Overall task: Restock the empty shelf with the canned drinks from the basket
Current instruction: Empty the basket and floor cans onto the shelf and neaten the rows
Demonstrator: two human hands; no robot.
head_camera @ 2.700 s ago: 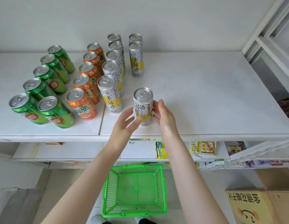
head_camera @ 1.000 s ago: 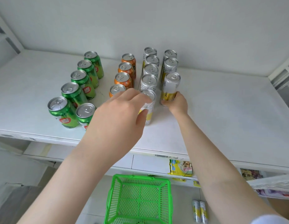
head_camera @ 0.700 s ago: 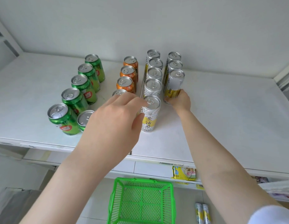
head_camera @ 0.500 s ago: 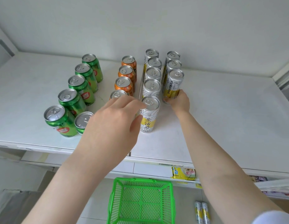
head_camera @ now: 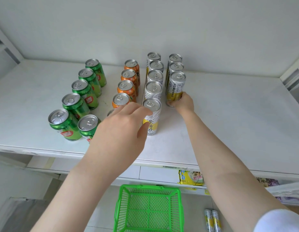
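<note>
Moved back from the front edge, where both hands flanked it in the earliest frame: silver can (head_camera: 176,87), now upright on the shelf (head_camera: 229,123) as third and frontmost in the right silver row, close against the can behind. Gripped low at the yellow band by the right hand (head_camera: 183,102), fingers wrapped round the base, so not yet let go. Shifted too: left hand (head_camera: 123,129), across to the front can (head_camera: 151,118) of the neighbouring silver row, fingertips at its rim and thumb on its label, a light pinch as far as can be seen, probably to steady or square it. Meaning for the task: placing all but done, only release and a little straightening left. Slim and tall, silver with a yellow band and dark print, pull-tab lid up, no dent visible; likely easy to tip if nudged high, hence the low grip. Further out: orange cans (head_camera: 127,84) in a row just left of the silver ones, green cans (head_camera: 85,92) well left, one extra at the front. Below: green basket (head_camera: 148,210) on the floor, no cans in the part that shows; two slim cans (head_camera: 212,221) lying beside it, perhaps still to shelve.
</note>
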